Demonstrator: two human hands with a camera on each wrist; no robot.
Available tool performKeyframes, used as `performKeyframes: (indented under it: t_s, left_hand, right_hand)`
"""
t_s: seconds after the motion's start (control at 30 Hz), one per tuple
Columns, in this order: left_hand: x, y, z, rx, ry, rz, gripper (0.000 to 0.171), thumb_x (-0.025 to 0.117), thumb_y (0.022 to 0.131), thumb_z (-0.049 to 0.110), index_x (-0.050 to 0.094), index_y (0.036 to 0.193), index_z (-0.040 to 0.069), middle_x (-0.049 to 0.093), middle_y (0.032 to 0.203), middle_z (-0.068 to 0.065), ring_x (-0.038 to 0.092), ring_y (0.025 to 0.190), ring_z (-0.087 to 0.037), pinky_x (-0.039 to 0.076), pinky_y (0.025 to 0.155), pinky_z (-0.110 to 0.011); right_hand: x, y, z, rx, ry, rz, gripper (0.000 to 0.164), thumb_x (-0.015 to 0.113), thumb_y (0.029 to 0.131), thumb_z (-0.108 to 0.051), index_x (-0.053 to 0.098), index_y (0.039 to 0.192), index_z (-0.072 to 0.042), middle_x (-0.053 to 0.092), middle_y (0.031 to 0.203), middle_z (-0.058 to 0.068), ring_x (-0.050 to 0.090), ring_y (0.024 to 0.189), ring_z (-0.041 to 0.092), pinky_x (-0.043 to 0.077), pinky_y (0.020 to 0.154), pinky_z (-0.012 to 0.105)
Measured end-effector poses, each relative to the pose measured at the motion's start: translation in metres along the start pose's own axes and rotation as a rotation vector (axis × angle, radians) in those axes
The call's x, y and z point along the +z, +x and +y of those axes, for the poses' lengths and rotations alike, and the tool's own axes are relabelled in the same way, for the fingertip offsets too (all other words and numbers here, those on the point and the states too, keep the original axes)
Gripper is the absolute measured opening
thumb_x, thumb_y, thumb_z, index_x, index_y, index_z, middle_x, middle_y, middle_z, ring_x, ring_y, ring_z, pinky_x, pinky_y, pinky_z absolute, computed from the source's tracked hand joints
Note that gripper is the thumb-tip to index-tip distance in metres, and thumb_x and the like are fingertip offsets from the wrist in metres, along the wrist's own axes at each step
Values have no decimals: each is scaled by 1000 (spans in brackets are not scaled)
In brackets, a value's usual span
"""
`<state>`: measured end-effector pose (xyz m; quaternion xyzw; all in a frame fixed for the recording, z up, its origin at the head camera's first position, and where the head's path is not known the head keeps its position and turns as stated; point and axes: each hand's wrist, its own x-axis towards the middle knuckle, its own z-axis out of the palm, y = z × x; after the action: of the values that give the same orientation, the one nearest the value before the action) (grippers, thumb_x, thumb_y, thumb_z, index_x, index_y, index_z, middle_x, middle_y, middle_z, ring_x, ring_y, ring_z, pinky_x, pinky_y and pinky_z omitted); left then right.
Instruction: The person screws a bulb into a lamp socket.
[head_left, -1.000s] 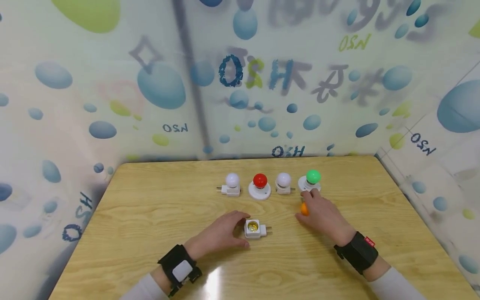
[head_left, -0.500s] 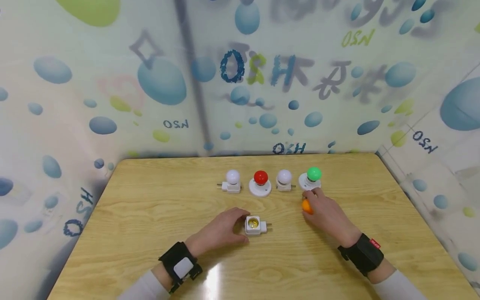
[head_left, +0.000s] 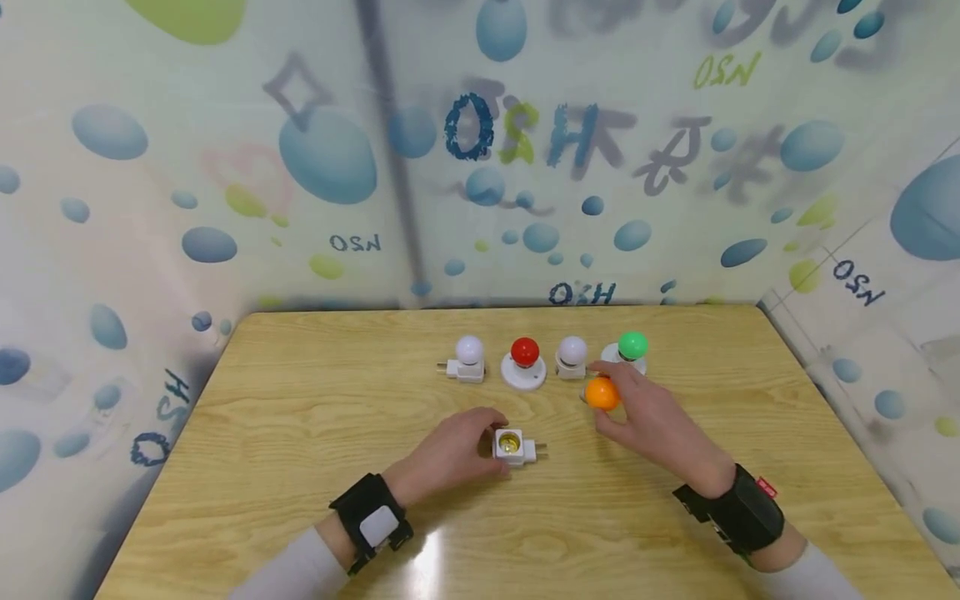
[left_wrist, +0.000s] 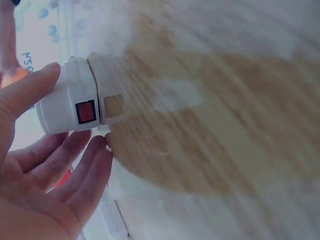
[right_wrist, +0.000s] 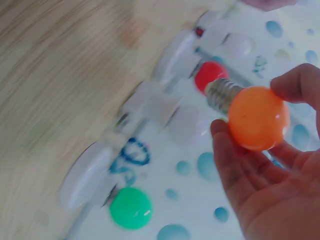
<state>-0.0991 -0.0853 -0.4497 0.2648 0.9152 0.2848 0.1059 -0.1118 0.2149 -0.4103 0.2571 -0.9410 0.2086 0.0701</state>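
Note:
My left hand point(head_left: 450, 457) has its thumb and fingers around a white plug-in bulb socket point(head_left: 511, 457), which stands on the table with its gold-lined opening upward and its prongs pointing right. The left wrist view shows the socket's dark-red switch point(left_wrist: 86, 111), with the thumb on one side and fingertips on the other. An orange light bulb point(head_left: 603, 394) is gripped by my right hand point(head_left: 660, 427) between thumb and fingers. Its metal screw base point(right_wrist: 222, 95) sticks out free of the fingers and points left in the head view.
Behind the hands stands a row: a white bulb in a plug-in socket point(head_left: 469, 352), a red bulb point(head_left: 525, 351) on a round base, another white bulb point(head_left: 573, 351), and a green bulb point(head_left: 633, 344) on a round base. The wooden table point(head_left: 315, 392) meets a patterned backdrop point(head_left: 337, 275).
My right hand has brought the orange bulb up and left, turning it so more of it shows. The left hand stays at the socket. The head view has shifted slightly.

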Motion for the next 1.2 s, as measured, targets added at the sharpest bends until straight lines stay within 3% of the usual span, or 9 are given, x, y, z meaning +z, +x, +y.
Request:
performKeyframes:
  t_s: [0.07, 0.23, 0.43, 0.63, 0.73, 1.0, 1.2]
  left_hand:
    - [-1, 2, 0, -2, 16, 5, 51, 76, 77, 39, 63, 120, 13, 61, 101, 9, 55, 87, -8, 47, 75, -27]
    - [-2, 6, 1, 0, 46, 6, 47, 78, 75, 40, 67, 113, 15, 62, 95, 12, 53, 81, -7, 46, 71, -25]
    - [1, 10, -1, 9, 45, -4, 43, 79, 74, 40, 68, 107, 16, 61, 90, 12, 53, 78, -8, 45, 69, -25]
    - [0, 14, 0, 19, 64, -8, 35, 80, 73, 40, 66, 98, 18, 58, 81, 10, 51, 74, -10, 43, 62, -26]
    - [0, 13, -2, 19, 66, -7, 37, 80, 73, 40, 67, 99, 17, 59, 84, 12, 52, 76, -9, 45, 65, -25]
    - [2, 9, -8, 10, 66, -6, 42, 79, 74, 42, 69, 106, 17, 61, 89, 13, 52, 80, -8, 46, 70, -26]
    - [0, 11, -8, -6, 69, -8, 45, 79, 72, 45, 68, 107, 18, 57, 83, 14, 52, 78, -10, 45, 65, -26]
  right_hand:
    - [0, 5, -10, -11, 66, -12, 53, 70, 83, -22, 50, 130, -7, 56, 118, 4, 55, 91, 14, 52, 78, 34]
    - [9, 17, -27, -131, 130, -30, 45, 71, 84, -21, 58, 126, -10, 52, 127, 1, 53, 105, 12, 49, 89, 33]
    - [13, 24, -46, -236, 211, -148, 48, 70, 87, -22, 56, 132, -14, 53, 129, -6, 52, 109, 9, 48, 91, 30]
    - [17, 29, -53, -387, 169, -186, 43, 69, 89, -21, 59, 130, -16, 55, 130, -5, 54, 111, 8, 48, 89, 26]
    - [21, 30, -54, -450, 167, -206, 45, 69, 88, -15, 58, 131, -13, 55, 130, -2, 54, 111, 10, 48, 90, 27]
    - [27, 30, -60, -453, 173, -271, 46, 69, 88, -11, 58, 132, -11, 55, 127, -3, 54, 107, 9, 48, 90, 26]
    - [30, 33, -63, -468, 169, -246, 43, 71, 86, -17, 62, 128, -13, 56, 115, -4, 51, 99, 7, 48, 85, 22]
